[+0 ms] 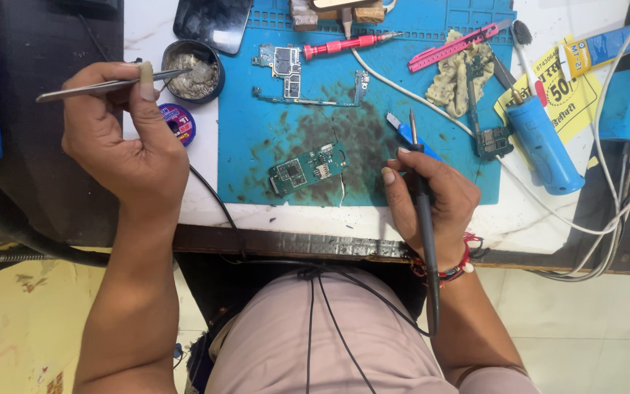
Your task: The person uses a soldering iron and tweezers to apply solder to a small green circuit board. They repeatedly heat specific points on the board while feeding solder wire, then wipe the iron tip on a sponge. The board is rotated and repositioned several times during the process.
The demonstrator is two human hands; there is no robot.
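Note:
My left hand (122, 138) grips metal tweezers (103, 85), their tips resting at a small round tin of grey paste (195, 71) at the mat's left edge. My right hand (432, 201) holds a black soldering iron (423, 204) upright, tip pointing away, its cord running down over my lap. A small green circuit board (306, 169) lies on the blue work mat (373, 80), left of my right hand and apart from both hands. A thin white wire piece (342, 191) lies just below the board.
Another bare board (282, 69), a red screwdriver (340, 47), a pink tool (450, 47), a dirty cloth (457, 76), a blue cylinder tool (545, 142), a dark phone (213, 22) and white cables (607, 211) crowd the bench. A small purple disc (178, 120) sits near my left hand.

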